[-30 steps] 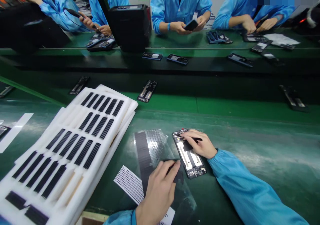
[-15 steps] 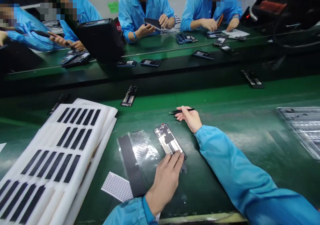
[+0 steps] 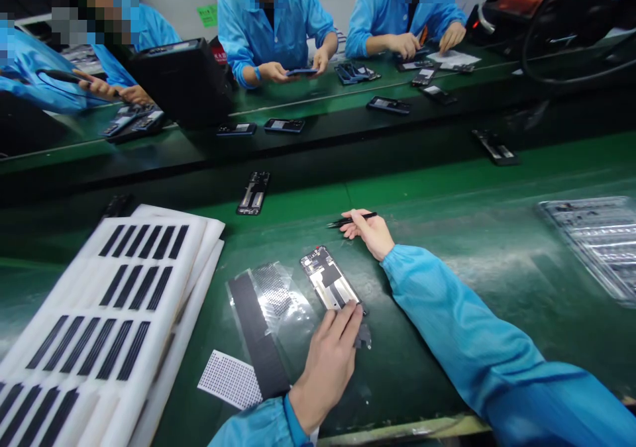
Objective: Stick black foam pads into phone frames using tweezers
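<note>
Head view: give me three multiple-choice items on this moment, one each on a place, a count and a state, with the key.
1. Where are the slim black tweezers?
A. In the right hand
B. In the left hand
C. On the green mat

2. How many black strips fill the farthest row of the white foam tray?
A. Three
B. Six
C. Ten

3. How does the open metal phone chassis lie?
A. Lifted clear of the mat
B. Flat on the mat, left hand on its lower end
C. Upright on its edge

1 A: the right fingers grip them.
2 B: six strips show there.
3 B: it lies flat beneath the left hand.
</note>
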Tool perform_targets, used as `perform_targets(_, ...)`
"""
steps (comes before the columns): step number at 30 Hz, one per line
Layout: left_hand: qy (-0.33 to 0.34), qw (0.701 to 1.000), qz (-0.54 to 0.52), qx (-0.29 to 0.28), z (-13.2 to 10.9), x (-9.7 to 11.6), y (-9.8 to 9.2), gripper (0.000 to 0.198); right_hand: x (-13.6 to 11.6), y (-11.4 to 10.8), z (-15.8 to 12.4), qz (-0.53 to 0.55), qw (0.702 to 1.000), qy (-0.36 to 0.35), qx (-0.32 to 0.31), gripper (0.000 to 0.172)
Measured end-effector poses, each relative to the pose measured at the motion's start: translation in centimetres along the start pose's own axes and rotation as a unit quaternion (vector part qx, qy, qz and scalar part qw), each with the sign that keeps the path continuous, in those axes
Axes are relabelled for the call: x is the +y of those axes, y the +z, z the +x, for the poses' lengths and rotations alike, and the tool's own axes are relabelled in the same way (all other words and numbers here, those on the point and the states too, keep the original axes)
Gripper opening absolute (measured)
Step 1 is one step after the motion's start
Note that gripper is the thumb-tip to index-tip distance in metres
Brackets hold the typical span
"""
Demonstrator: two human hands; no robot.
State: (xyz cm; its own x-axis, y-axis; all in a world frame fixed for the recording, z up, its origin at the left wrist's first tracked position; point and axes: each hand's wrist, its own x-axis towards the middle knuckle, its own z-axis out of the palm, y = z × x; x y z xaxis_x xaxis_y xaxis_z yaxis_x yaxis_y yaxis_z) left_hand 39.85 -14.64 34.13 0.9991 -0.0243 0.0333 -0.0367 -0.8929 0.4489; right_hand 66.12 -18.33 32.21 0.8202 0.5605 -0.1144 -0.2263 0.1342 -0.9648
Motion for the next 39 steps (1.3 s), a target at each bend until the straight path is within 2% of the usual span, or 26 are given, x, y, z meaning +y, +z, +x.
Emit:
perform_targets(5,-0.001,1.0,-0.014,0.01,-0.3,-0.4,0.4,0.071,0.0,0.0,0.0,0.001,1.0,0.0,0.0,0.062)
perform_targets(8,-0.009,1.0,0.015,-0.011,-0.1,0.0,0.2,0.072,0.0,0.0,0.0,0.004,1.0,0.001,0.001,0.061)
perform_targets(12,-0.065,0.994,0.063,-0.06,1.3,0.7,-1.4,0.071,0.0,0.0,-0.1,0.01,1.0,0.004,0.001,0.061)
perform_targets(15,-0.09,0.989,0.06,-0.096,2.4,0.6,-2.6,0.069,0.1,0.0,-0.1,0.019,1.0,0.009,-0.001,0.059)
perform_targets(18,-0.09,0.99,0.071,-0.083,2.5,0.1,-2.6,0.072,0.0,-0.2,0.0,0.037,0.999,0.019,-0.001,0.053)
perform_targets(22,-0.085,0.982,0.158,-0.06,1.9,0.3,-1.9,0.081,-0.8,-0.7,0.4,0.057,0.998,0.038,0.002,0.038)
perform_targets(25,-0.055,0.975,0.201,-0.073,2.2,0.7,-2.4,0.077,-1.6,-1.0,0.6,0.058,0.997,0.052,0.002,0.029)
perform_targets(31,0.047,0.977,0.178,-0.11,4.0,-0.6,-4.7,0.064,-1.9,-1.0,0.3,0.031,0.997,0.072,0.005,0.023)
perform_targets(35,0.048,0.977,0.184,-0.1,4.1,-0.8,-4.1,0.063,-2.5,-1.2,0.2,-0.027,0.996,0.083,-0.011,0.031)
perform_targets(39,-0.011,0.98,0.195,-0.037,3.4,-0.6,-2.4,0.063,-4.2,-1.7,-0.1,-0.153,0.98,0.109,-0.07,0.032)
